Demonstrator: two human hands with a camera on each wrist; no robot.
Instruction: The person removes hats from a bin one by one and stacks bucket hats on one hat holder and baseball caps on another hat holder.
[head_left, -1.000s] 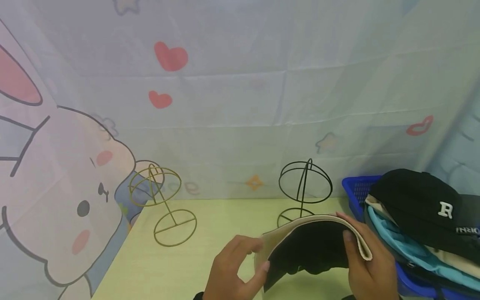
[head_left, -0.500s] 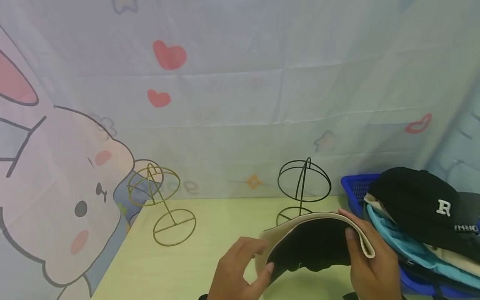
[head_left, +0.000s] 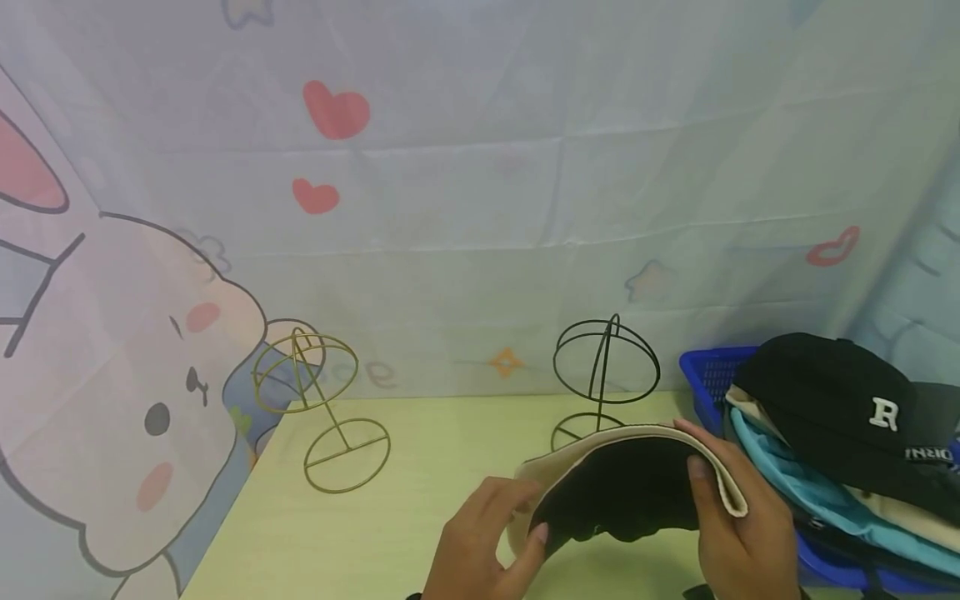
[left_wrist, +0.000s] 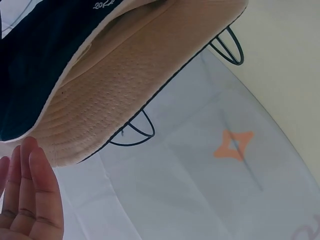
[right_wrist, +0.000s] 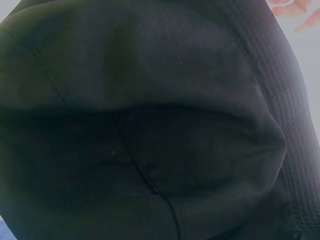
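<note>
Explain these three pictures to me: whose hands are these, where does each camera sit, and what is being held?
No machine here: a person's two bare hands. The wide picture comes from a head camera; the other two come from wrist cameras. The left hand and right hand hold a beige hat with black lining by its brim, over a pale green table. The right wrist view shows only that lining. On the table stand a gold wire stand and a black wire stand. A blue basket at the right holds stacked hats, a black cap on top.
</note>
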